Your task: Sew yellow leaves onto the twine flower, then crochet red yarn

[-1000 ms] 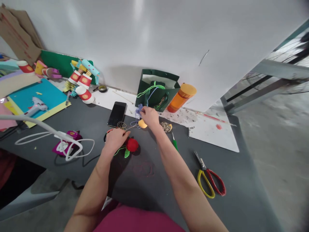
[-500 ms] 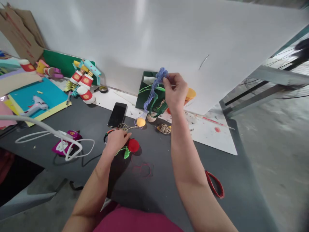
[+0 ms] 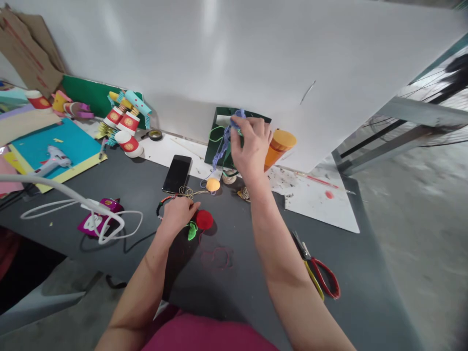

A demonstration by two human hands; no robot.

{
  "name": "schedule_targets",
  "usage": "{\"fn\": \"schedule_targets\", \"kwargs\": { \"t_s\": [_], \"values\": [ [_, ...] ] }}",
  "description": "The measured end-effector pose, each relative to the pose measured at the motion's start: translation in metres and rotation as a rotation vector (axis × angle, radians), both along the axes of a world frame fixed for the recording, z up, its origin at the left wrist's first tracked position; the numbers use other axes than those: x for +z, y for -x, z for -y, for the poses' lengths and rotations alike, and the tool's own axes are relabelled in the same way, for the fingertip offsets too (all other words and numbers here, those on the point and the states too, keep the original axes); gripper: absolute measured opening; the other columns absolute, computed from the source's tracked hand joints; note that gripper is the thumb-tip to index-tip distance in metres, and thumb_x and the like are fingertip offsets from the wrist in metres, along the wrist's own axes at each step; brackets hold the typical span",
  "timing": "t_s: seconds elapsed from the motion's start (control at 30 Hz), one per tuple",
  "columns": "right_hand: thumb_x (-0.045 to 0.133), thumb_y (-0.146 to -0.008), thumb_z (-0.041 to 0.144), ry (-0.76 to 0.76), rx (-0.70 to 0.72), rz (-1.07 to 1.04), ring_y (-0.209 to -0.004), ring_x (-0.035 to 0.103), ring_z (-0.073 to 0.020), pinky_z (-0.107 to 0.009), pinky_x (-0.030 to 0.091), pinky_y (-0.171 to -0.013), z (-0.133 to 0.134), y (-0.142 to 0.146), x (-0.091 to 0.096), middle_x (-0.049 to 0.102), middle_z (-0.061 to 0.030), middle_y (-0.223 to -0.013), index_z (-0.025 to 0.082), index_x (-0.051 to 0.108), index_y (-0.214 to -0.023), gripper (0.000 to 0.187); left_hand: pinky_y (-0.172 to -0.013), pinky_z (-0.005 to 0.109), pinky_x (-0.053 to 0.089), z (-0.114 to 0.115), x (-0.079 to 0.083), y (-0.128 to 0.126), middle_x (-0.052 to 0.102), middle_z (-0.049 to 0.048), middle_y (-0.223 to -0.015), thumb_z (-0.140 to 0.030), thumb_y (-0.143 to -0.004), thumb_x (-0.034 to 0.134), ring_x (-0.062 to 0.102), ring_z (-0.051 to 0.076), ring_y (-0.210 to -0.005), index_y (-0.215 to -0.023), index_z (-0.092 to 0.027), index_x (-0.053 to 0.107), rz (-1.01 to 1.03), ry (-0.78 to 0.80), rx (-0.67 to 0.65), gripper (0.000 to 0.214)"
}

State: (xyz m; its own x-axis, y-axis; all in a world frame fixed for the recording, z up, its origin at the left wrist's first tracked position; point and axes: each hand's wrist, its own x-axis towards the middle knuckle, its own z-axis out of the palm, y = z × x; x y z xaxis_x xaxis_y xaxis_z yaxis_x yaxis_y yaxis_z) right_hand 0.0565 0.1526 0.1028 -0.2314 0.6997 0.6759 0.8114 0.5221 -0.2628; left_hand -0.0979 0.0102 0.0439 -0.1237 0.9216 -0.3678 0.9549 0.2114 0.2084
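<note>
From the head view, the right hand [image 3: 252,146] is raised above the back of the worktop [image 3: 226,287], its fingertips closed in a narrow pinch on a strand of blue yarn [image 3: 224,144]. The yarn hangs loosely in front of a dark green paper gift bag [image 3: 211,155], and its top end is partly hidden by the fingers. The left hand [image 3: 179,214] lies low on the worktop, fingers close together, over a beaded cord [image 3: 163,204]; whether it grips the cord or only rests on it cannot be told. Just beside its fingertips sit a red pompom [image 3: 204,220] and a green felt leaf [image 3: 192,231], with loops of gold thread [image 3: 186,192] just beyond. A small yellow ball [image 3: 212,185] lies below the yarn, between the bag and the pompom. A firm pinch close to the yarn's end looks right for such a soft, fuzzy strand, while the low left hand seems well placed to keep the cord from sliding.
</note>
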Motion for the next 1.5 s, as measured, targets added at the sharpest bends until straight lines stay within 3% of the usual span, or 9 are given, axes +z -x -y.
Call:
{"fn": "schedule_targets", "kwargs": {
  "t_s": [0.17, 0.33, 0.5, 0.63, 0.83, 1.0, 1.2, 1.33, 1.5],
  "values": [
    [0.048, -0.09, 0.008, 0.029, 0.133, 0.278, -0.141, 0.042, -0.0409, -0.065, 0.04, -0.104, 0.003, 0.005, -0.011, 0.052, -0.0122, -0.152, 0.025, 0.074, -0.112, 0.038, -0.076, 0.033, 0.048, 0.0, -0.001, 0.001, 0.08, 0.0141, -0.096, -0.046, -0.103, 0.038, 0.075, 0.029, -0.097, -0.092, -0.018, 0.079, 0.007, -0.007, -0.003, 0.05],
    [0.051, -0.094, 0.01, 0.052, 0.088, 0.188, -0.132, 0.05, -0.0392, -0.064, 0.042, -0.103, -0.008, 0.002, -0.019, 0.061, -0.013, -0.139, 0.022, 0.075, -0.09, 0.027, -0.077, 0.034, 0.048, 0.0, -0.003, 0.001, 0.08, 0.0149, -0.098, -0.045, -0.102, 0.04, 0.075, 0.03, -0.098, -0.091, -0.018, 0.079, 0.022, -0.026, 0.005, 0.048],
    [0.066, -0.09, 0.024, 0.01, 0.126, -0.249, -0.115, 0.059, -0.0319, -0.056, 0.05, -0.101, -0.032, -0.009, -0.014, 0.062, -0.0127, -0.121, 0.023, 0.075, -0.09, 0.009, -0.076, 0.034, 0.048, 0.0, -0.005, 0.001, 0.079, 0.0141, -0.092, -0.042, -0.102, 0.044, 0.075, 0.029, -0.094, -0.088, -0.018, 0.078, 0.05, -0.064, 0.03, 0.044],
    [0.065, -0.09, 0.038, 0.119, 0.19, -0.746, -0.087, 0.07, -0.0209, -0.041, 0.06, -0.078, -0.065, -0.016, -0.012, 0.061, -0.0039, -0.095, 0.024, 0.067, -0.094, 0.014, -0.079, 0.033, 0.049, 0.0, -0.009, -0.001, 0.078, 0.0122, -0.096, -0.037, -0.102, 0.045, 0.074, 0.028, -0.098, -0.093, -0.019, 0.076, 0.093, -0.156, 0.045, 0.037],
    [0.052, -0.093, 0.06, 0.222, 0.311, -1.217, -0.1, 0.077, -0.0218, -0.034, 0.06, -0.073, -0.083, -0.024, -0.014, 0.063, -0.0008, -0.094, 0.027, 0.053, -0.097, 0.033, -0.088, 0.033, 0.053, -0.002, -0.02, -0.008, 0.066, 0.0109, -0.134, -0.037, -0.102, 0.048, 0.071, 0.023, -0.108, -0.139, -0.022, 0.058, 0.198, -0.299, 0.048, 0.041],
    [0.039, -0.097, 0.065, 0.168, 0.289, -1.17, -0.105, 0.075, -0.0258, -0.044, 0.061, -0.08, -0.067, -0.029, -0.015, 0.069, -0.0068, -0.104, 0.029, 0.054, -0.105, 0.04, -0.094, 0.035, 0.053, -0.006, -0.021, -0.019, 0.062, 0.0087, -0.14, -0.044, -0.096, 0.06, 0.07, 0.025, -0.113, -0.149, -0.028, 0.051, 0.343, -0.27, -0.146, 0.056],
    [0.023, -0.104, 0.055, 0.144, 0.259, -0.894, -0.112, 0.072, -0.029, -0.048, 0.06, -0.082, -0.049, -0.037, -0.002, 0.069, -0.0151, -0.123, 0.029, 0.054, -0.13, 0.047, -0.087, 0.033, 0.055, -0.021, -0.022, -0.034, 0.073, 0.0046, -0.107, -0.036, -0.081, 0.076, 0.073, 0.025, -0.097, -0.114, -0.026, 0.075, 0.331, -0.201, -0.248, 0.034],
    [0.023, -0.105, 0.054, 0.101, 0.269, -0.847, -0.116, 0.07, -0.0315, -0.049, 0.06, -0.084, -0.03, -0.041, 0.01, 0.064, -0.0168, -0.134, 0.027, 0.055, -0.133, 0.05, -0.102, 0.037, 0.051, -0.035, -0.023, -0.035, 0.055, 0.0134, -0.148, -0.029, -0.098, 0.053, 0.065, 0.026, -0.123, -0.148, -0.022, 0.051, 0.302, -0.313, -0.144, 0.051],
    [0.026, -0.106, 0.051, -0.026, 0.337, -0.818, -0.116, 0.071, -0.0315, -0.049, 0.06, -0.087, 0.006, -0.045, 0.028, 0.063, -0.0161, -0.133, 0.027, 0.056, -0.128, 0.044, -0.109, 0.038, 0.049, -0.04, -0.024, -0.024, 0.045, 0.0165, -0.159, -0.027, -0.097, 0.053, 0.057, 0.029, -0.136, -0.15, -0.017, 0.05, 0.296, -0.321, -0.121, 0.053]
  ]
}}
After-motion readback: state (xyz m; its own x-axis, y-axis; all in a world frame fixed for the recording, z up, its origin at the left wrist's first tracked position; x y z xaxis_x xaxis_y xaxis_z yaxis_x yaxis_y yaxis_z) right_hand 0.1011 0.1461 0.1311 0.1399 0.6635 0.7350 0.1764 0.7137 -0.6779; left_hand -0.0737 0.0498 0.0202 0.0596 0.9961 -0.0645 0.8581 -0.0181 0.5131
